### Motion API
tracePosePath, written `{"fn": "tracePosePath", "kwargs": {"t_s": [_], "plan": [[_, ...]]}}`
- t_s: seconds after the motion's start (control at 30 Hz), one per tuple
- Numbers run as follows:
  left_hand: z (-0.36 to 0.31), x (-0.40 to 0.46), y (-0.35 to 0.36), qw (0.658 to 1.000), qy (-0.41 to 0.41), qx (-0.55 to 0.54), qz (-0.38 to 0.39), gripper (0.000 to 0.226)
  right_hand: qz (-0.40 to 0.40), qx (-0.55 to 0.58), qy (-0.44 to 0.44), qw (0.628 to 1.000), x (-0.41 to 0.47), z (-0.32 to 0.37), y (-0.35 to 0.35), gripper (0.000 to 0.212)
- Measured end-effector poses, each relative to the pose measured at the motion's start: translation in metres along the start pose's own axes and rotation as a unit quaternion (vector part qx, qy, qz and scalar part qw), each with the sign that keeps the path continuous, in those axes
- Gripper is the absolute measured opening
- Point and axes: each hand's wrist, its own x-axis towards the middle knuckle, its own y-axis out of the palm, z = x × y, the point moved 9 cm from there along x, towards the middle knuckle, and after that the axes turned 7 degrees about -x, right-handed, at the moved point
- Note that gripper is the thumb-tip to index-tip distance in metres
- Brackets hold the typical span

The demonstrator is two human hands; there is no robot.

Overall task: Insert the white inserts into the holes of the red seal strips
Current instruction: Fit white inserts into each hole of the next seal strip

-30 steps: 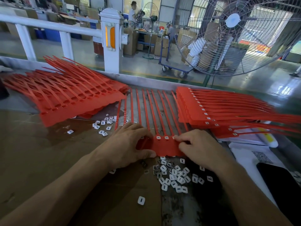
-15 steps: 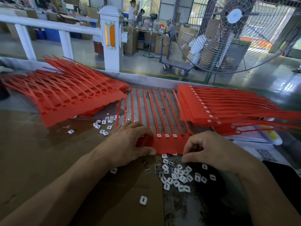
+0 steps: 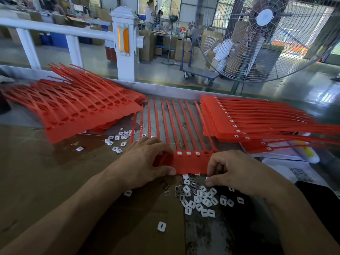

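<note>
Red seal strips in one joined sheet are lying at the middle of the surface, tails running toward the far edge. About nine tails are showing; three holes in the sheet's head band are carrying white inserts, and two holes to their right are showing open. The left hand is pressing down on the sheet's left part with fingers mostly straight and the thumb lying along the near edge, covering the holes there. The right hand is curling its fingers at the sheet's near right corner, thumb and forefinger pinching one small white insert.

Loose inserts, a few dozen small white rounded squares each with a dark slot, are lying scattered just near of the sheet under the right hand; a single one is sitting apart closer to the near edge. A smaller scatter is lying left of the tails. Two stacks of red sheets are flanking the work: an unfilled stack toward the far left, and a stack with inserts fitted at the far right. A large fan is standing beyond the far edge.
</note>
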Motion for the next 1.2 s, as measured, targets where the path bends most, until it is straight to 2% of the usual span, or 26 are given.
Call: {"fn": "tracePosePath", "kwargs": {"t_s": [0.37, 0.53, 0.7, 0.83, 0.93, 1.2], "plan": [[0.000, 0.000, 0.001, 1.000, -0.003, -0.002, 0.005, 0.061, -0.013, -0.044, -0.020, 0.999, -0.001, 0.009, -0.002, 0.013], [0.000, -0.002, 0.000, 1.000, 0.003, -0.005, 0.001, 0.060, -0.021, 0.070, -0.046, 0.996, -0.002, 0.012, -0.003, 0.014], [0.001, -0.002, 0.001, 1.000, -0.002, 0.000, 0.005, 0.061, -0.143, 0.210, -0.038, 0.966, 0.000, -0.001, -0.018, 0.018], [0.001, -0.001, 0.001, 1.000, -0.005, -0.003, 0.011, 0.062, -0.198, 0.293, 0.012, 0.935, 0.004, -0.020, -0.018, 0.021], [0.002, -0.002, 0.000, 1.000, -0.004, -0.009, 0.014, 0.061, -0.196, 0.316, 0.039, 0.928, 0.008, -0.027, -0.014, 0.026], [0.002, -0.003, -0.001, 1.000, 0.004, -0.005, 0.015, 0.063, -0.231, 0.270, 0.094, 0.930, 0.009, -0.037, -0.014, 0.012]]}}
